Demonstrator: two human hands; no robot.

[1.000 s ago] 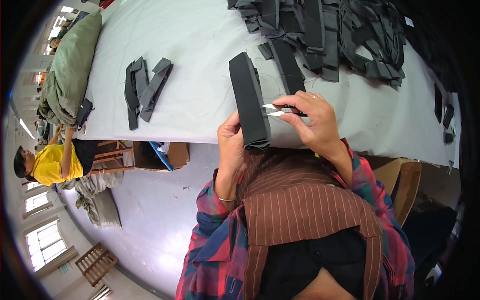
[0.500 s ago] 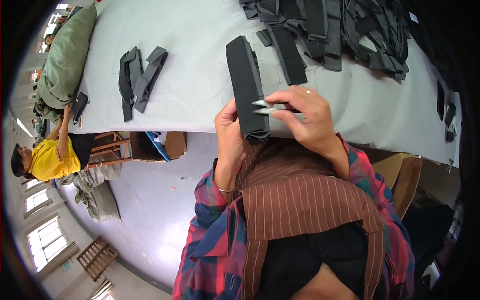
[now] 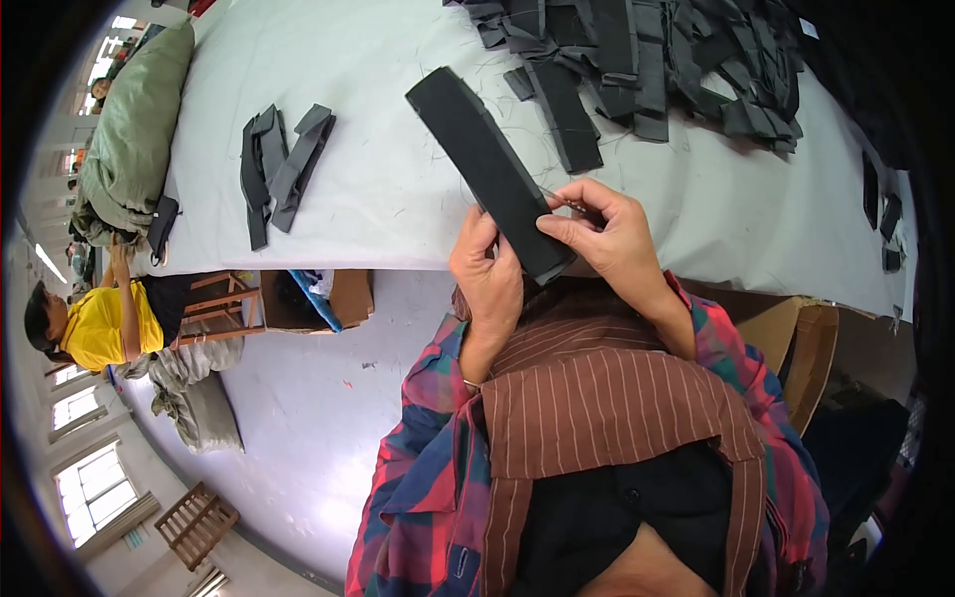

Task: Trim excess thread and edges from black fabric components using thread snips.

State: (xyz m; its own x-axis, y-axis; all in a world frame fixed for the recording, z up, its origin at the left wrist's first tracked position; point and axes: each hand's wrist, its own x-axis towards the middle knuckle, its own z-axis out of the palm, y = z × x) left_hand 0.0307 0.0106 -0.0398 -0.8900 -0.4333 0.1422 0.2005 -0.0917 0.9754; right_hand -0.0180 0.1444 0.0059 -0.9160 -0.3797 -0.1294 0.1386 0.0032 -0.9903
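The pale counter [image 3: 398, 199] fills the upper half of the view, with a heap of dark fabric strips [image 3: 647, 60] at twelve to one o'clock and a small stack of grey pieces [image 3: 279, 164] at ten o'clock. A green sack [image 3: 134, 139] lies at the counter's far left end, and a seated person in a yellow shirt [image 3: 99, 323] is at nine o'clock.

The black fabric strip [image 3: 487, 169] is held up just above centre, over the counter's near edge. Its long axis runs from eleven o'clock at the free end down to five o'clock at the held end.

The left hand [image 3: 489, 284] is closed round the strip's lower end from beneath. The right hand [image 3: 612, 234] pinches the same end, fingers curled, with what looks like a small metal tool, barely visible, between them.

To do this well, I judge the lower end should stay taut between both hands so the edge shows clearly.
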